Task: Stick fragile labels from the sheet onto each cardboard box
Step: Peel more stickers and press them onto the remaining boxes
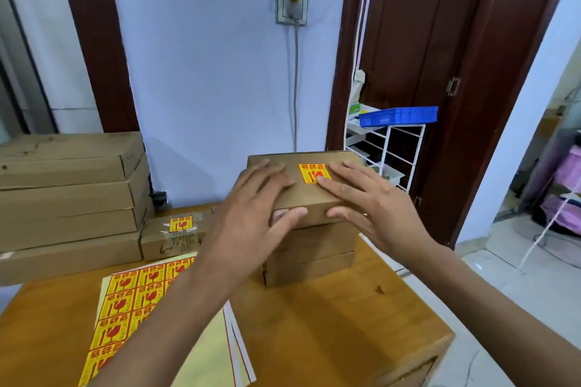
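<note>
Under both palms lay the top box (301,188) of a small stack. Left hand (251,217) was spread flat, thumb hooked over the near edge, apparently to steady the box; right hand (371,201) was flat too, fingertips pressing the label (311,171), probably to bond it. Neither hand gripped anything. Below the left forearm lay the sheet (125,308) on the table (330,339), partly covered. Left of it, a labelled box (173,234) sat beside larger boxes (69,198); their labelling could not be judged.
</note>
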